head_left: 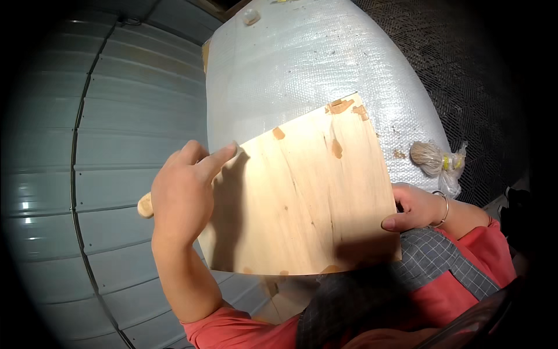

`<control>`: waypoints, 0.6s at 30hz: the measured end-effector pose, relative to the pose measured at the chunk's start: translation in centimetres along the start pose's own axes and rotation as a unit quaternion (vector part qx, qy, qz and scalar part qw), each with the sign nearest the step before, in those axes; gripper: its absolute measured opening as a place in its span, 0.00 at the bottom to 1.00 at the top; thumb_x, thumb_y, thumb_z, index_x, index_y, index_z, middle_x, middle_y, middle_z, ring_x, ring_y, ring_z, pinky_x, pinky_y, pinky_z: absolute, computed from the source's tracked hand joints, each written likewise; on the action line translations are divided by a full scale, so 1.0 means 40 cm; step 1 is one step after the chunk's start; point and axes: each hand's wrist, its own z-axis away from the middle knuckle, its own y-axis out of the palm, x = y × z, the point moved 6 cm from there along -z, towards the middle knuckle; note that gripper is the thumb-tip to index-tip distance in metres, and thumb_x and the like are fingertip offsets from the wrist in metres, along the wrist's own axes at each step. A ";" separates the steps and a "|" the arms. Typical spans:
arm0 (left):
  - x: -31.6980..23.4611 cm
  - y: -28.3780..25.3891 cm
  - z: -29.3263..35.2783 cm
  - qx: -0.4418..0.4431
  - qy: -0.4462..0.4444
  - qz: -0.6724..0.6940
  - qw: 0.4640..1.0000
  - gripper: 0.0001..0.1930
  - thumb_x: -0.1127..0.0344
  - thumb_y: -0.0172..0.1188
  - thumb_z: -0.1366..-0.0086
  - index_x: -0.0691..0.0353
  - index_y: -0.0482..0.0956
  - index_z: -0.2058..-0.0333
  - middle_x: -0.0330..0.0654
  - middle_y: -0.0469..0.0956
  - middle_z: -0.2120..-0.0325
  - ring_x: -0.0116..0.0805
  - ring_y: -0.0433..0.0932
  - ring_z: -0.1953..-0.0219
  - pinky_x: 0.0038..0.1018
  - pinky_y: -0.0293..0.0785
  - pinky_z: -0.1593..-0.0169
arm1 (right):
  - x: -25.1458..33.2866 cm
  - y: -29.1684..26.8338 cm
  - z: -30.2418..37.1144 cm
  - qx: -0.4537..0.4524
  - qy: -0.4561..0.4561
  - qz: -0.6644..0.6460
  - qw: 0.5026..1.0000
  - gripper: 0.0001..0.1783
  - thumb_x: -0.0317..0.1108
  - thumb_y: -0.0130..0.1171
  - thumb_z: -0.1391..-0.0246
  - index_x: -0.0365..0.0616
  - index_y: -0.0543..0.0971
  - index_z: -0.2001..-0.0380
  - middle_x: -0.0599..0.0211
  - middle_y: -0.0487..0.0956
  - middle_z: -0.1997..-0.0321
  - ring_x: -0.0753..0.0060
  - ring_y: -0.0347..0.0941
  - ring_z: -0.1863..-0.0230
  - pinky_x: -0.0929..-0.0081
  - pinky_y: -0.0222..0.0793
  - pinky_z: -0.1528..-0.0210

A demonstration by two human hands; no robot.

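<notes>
A pale wooden board is tilted in front of me, with brown filler patches near its top right corner and along its edges. My right hand grips the board's right edge, thumb on the face and fingers behind. My left hand is closed around a putty knife, its rounded wooden handle sticking out on the left. The index finger reaches along the tool to the board's upper left edge. Most of the blade is hidden by the fingers; only a small bit shows at the fingertip.
Silvery bubble wrap covers a large surface beyond the board. On its right edge lies a tied clear plastic bag with a brownish lump inside. A small clear roundish object sits at the far end. Ribbed metal panels stand left; dark textured matting lies right.
</notes>
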 end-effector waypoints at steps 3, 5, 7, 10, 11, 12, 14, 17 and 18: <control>0.069 0.051 0.067 -0.008 -0.050 0.085 0.995 0.21 0.79 0.59 0.44 0.49 0.86 0.54 0.39 0.75 0.71 0.39 0.75 0.69 0.33 0.72 0.67 | 0.003 0.005 -0.002 0.008 -0.011 -0.035 0.999 0.30 0.40 0.64 0.44 0.35 0.71 0.42 0.57 0.77 0.43 0.66 0.72 0.41 0.68 0.65 0.38; 0.083 0.075 0.092 -0.016 -0.069 0.088 0.994 0.18 0.77 0.58 0.38 0.49 0.85 0.53 0.40 0.75 0.71 0.40 0.76 0.68 0.34 0.74 0.65 | -0.008 0.006 -0.004 0.011 -0.028 -0.070 0.997 0.31 0.41 0.63 0.43 0.35 0.71 0.41 0.57 0.76 0.41 0.66 0.70 0.39 0.68 0.64 0.37; 0.083 0.096 0.100 -0.047 -0.057 0.133 0.988 0.19 0.77 0.59 0.39 0.48 0.85 0.52 0.41 0.75 0.70 0.42 0.76 0.68 0.35 0.74 0.64 | -0.009 0.010 0.003 0.005 -0.010 -0.095 0.995 0.34 0.44 0.63 0.42 0.33 0.69 0.39 0.58 0.75 0.40 0.67 0.68 0.39 0.68 0.63 0.36; 0.071 0.110 0.079 -0.063 -0.053 0.149 0.985 0.22 0.79 0.57 0.40 0.47 0.84 0.50 0.42 0.75 0.69 0.43 0.76 0.66 0.35 0.74 0.62 | -0.006 0.012 0.008 -0.007 0.018 -0.126 0.992 0.36 0.45 0.64 0.43 0.34 0.68 0.38 0.58 0.74 0.40 0.67 0.68 0.38 0.68 0.63 0.36; 0.071 0.113 0.071 -0.069 -0.047 0.140 0.987 0.23 0.80 0.56 0.41 0.47 0.84 0.50 0.42 0.75 0.69 0.43 0.76 0.66 0.36 0.74 0.62 | -0.007 0.012 0.008 -0.005 0.020 -0.131 0.991 0.37 0.46 0.64 0.44 0.34 0.68 0.38 0.58 0.74 0.40 0.67 0.68 0.38 0.68 0.62 0.36; 0.070 0.119 0.070 -0.051 -0.047 0.132 0.989 0.25 0.81 0.54 0.42 0.47 0.84 0.50 0.42 0.75 0.68 0.43 0.76 0.64 0.36 0.74 0.61 | 0.007 0.015 0.009 -0.019 0.032 -0.137 0.990 0.36 0.46 0.64 0.44 0.34 0.68 0.38 0.59 0.74 0.40 0.67 0.68 0.38 0.67 0.62 0.36; 0.076 0.129 0.070 -0.050 -0.042 0.129 0.990 0.26 0.81 0.54 0.42 0.46 0.84 0.50 0.41 0.76 0.68 0.43 0.76 0.63 0.36 0.74 0.62 | 0.002 0.013 0.008 -0.014 0.032 -0.128 0.991 0.38 0.47 0.64 0.44 0.33 0.68 0.38 0.59 0.74 0.40 0.67 0.68 0.38 0.67 0.62 0.36; 0.080 0.104 0.074 -0.035 -0.034 0.075 0.996 0.24 0.79 0.54 0.42 0.46 0.84 0.51 0.41 0.75 0.68 0.43 0.76 0.65 0.36 0.74 0.63 | -0.020 0.012 0.008 -0.013 0.012 -0.135 0.991 0.38 0.48 0.64 0.45 0.33 0.68 0.38 0.58 0.74 0.41 0.67 0.68 0.39 0.68 0.63 0.36; 0.088 0.098 0.074 -0.015 -0.041 0.075 0.996 0.23 0.79 0.55 0.42 0.46 0.85 0.51 0.41 0.75 0.69 0.43 0.76 0.65 0.37 0.74 0.63 | -0.012 0.015 0.008 -0.027 0.033 -0.126 0.991 0.38 0.48 0.64 0.45 0.33 0.68 0.38 0.58 0.74 0.41 0.67 0.69 0.39 0.68 0.64 0.37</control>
